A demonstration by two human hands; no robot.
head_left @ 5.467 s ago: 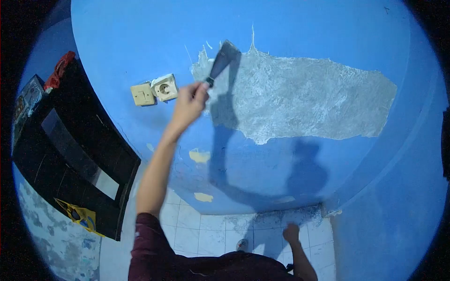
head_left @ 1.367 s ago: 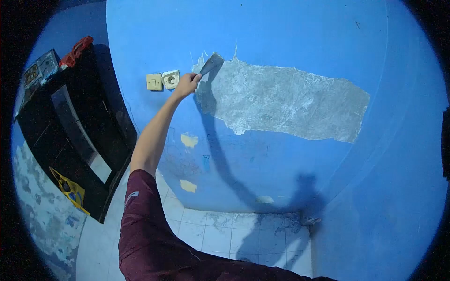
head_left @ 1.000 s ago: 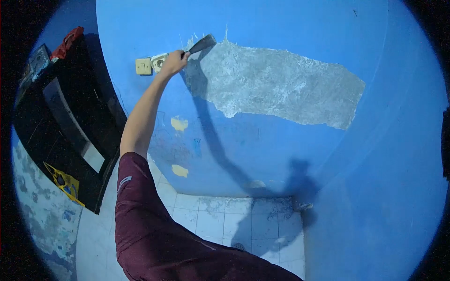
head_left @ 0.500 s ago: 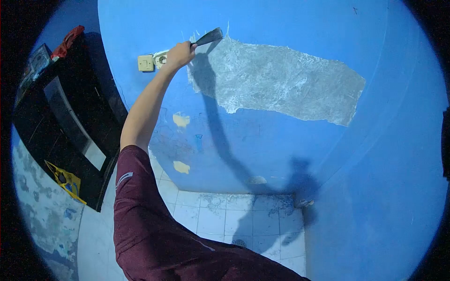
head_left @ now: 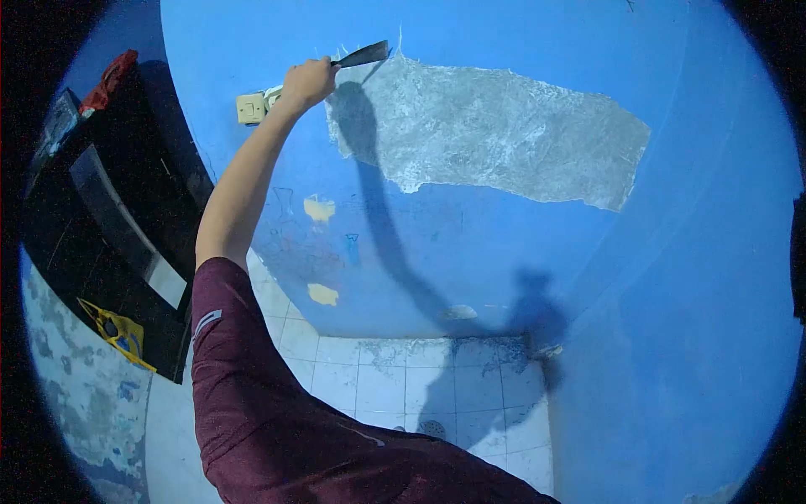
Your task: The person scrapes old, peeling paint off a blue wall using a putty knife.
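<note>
My left hand (head_left: 309,83) is raised to the blue wall (head_left: 470,244), its fingers closed round the handle of a putty knife (head_left: 366,55). The dark blade points right, its tip close to the upper-left edge of a grey, scraped patch (head_left: 504,126). Thin scratch marks in the paint run up from that edge. Most of the handle is hidden inside the hand. Just left of the wrist sits a cream light switch (head_left: 249,108), with a socket (head_left: 273,97) partly behind the hand. My right hand is out of view.
A dark cabinet (head_left: 126,227) stands at the left, with a red bag (head_left: 109,81) on top and a yellow bag (head_left: 117,332) at its lower end. White floor tiles (head_left: 382,388) meet the wall below. Another blue wall (head_left: 688,336) stands at the right.
My left hand and the putty knife appear slightly higher and further left as the whole view shifts. The blade lies at a flatter angle, still by the patch's upper-left edge.
</note>
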